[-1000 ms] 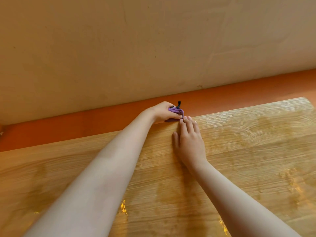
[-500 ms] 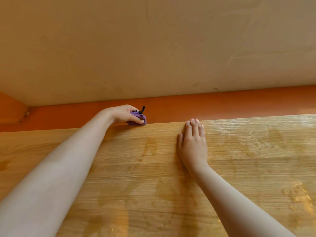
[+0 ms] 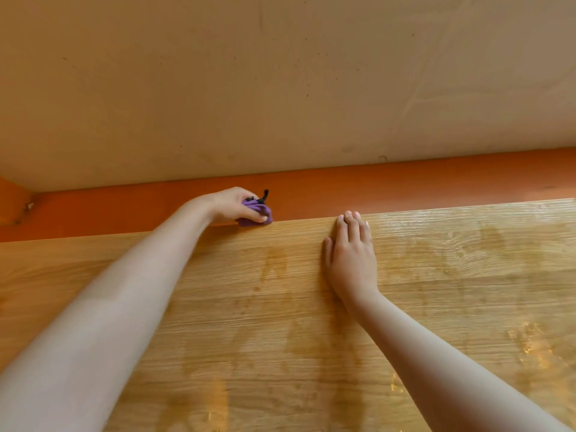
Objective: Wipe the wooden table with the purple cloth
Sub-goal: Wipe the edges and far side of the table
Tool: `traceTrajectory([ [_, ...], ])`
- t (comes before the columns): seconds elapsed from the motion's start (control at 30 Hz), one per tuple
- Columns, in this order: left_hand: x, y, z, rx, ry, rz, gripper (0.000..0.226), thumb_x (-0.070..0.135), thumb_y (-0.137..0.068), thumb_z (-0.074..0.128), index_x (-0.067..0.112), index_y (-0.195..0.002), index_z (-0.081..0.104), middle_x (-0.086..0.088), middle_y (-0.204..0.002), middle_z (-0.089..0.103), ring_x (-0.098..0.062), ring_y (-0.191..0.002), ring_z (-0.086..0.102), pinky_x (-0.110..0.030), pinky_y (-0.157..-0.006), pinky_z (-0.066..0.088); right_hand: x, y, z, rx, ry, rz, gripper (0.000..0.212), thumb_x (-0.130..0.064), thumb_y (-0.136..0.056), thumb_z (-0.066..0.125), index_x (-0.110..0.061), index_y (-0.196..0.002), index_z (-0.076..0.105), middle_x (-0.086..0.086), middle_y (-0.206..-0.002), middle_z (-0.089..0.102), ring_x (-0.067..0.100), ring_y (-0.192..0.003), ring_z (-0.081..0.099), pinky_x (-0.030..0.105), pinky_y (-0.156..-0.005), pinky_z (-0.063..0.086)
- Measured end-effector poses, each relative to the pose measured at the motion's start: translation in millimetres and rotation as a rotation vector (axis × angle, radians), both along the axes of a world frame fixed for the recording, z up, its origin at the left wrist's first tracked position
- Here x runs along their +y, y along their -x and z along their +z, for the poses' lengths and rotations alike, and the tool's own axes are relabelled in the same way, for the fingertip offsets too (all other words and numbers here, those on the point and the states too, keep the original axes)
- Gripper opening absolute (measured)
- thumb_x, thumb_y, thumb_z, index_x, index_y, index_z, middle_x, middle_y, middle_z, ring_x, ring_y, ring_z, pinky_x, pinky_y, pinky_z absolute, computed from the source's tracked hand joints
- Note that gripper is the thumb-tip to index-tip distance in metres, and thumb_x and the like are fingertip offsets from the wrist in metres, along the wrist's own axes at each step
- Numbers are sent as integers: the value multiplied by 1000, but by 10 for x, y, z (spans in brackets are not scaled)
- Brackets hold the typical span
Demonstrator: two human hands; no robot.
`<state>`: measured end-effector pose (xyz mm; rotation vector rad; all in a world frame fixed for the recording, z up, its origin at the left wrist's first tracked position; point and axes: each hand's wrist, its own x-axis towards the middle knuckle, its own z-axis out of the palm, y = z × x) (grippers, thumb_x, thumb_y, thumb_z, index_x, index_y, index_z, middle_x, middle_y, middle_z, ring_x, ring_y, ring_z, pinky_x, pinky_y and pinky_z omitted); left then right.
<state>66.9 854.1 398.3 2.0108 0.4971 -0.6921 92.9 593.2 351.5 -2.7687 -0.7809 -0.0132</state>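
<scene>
**Left hand gripping a purple cloth at the table's far edge**

Seen from above and behind, two bare arms are reaching forward across a wooden table (image 3: pixel 452 275). The left hand (image 3: pixel 232 204) is lying at the far edge of the table, left of centre, and is gripping a bunched purple cloth (image 3: pixel 258 213). Its fingers (image 3: pixel 260 218) are curling over the top of the cloth and pressing it down where the tabletop is ending. The cloth is poking out to the right of the hand, and a small black loop (image 3: pixel 265 194) is sticking up from it.

The right hand (image 3: pixel 352 254) is resting palm down on the table, well apart from the cloth and to its right. Its fingers (image 3: pixel 353 224) are lying straight and pressed together, with the tips reaching the far edge. The thumb is sitting slightly out to the left. This hand is holding nothing.

The tabletop is showing pale wood grain, with darker patches (image 3: pixel 276 260) running across it between and below the arms, and a few bright glints near the lower right.

Beyond the table an orange band (image 3: pixel 389 179) is running from left to right, and a plain beige wall (image 3: pixel 280 88) is filling the upper half of the view.
</scene>
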Motion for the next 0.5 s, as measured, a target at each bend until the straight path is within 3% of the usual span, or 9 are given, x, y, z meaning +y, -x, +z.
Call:
traceTrajectory([
  [0.17,697,510,68,69,-61,34,17,22,-84,72,15,-100,72,-6,-104,71,-19,-97,64,-30,-87,47,34,-7,10,-3,39,-9,57,-32,-94,25,5,-132,44,23,-137,46,37,-133,36,44,-113,23],
  [0.33,193,169,43,-49,32,4,18,22,-85,71,14,-101,70,2,-94,68,-11,-86,62,-22,-73,47,56,-12,68,-8,79,-21,52,-28,-94,31,5,-132,44,24,-137,47,37,-133,36,45,-113,27],
  [0.5,309,245,-169,-112,65,-23,22,30,-82,73,17,-100,70,-2,-102,71,-16,-96,65,-33,-88,49,43,37,123,-19,95,-38,46,-22,-95,46,4,-133,43,22,-138,46,35,-134,34,43,-111,29],
])
